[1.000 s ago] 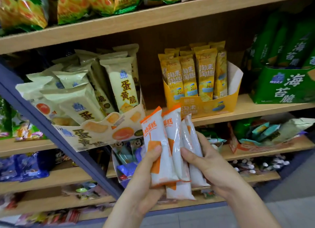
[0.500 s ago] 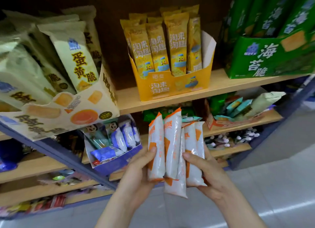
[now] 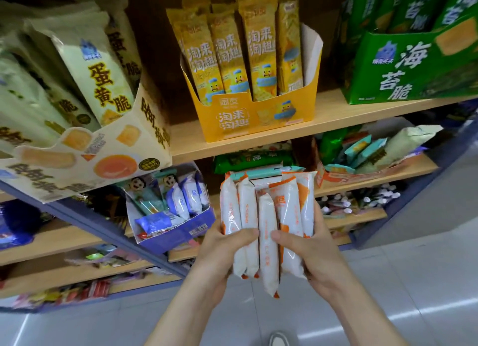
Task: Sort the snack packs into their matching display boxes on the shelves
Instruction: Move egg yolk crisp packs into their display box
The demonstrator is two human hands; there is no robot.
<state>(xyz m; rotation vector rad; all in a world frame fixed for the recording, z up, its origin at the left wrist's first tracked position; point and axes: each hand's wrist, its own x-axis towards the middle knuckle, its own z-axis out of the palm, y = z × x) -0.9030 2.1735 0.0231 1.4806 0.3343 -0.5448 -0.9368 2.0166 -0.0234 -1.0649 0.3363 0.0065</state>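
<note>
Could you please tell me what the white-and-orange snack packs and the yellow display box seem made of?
White-and-orange snack packs: probably glossy plastic film, given shiny highlights and wrinkles. Yellow display box: apparently matte printed cardboard, given stiff folded walls and white inner face.

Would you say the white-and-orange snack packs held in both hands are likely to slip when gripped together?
Probably slippery: the white-and-orange snack packs show glossy film, and the middle one hangs lower than the rest. Likely light, since the left hand and right hand hold several at once.
</note>
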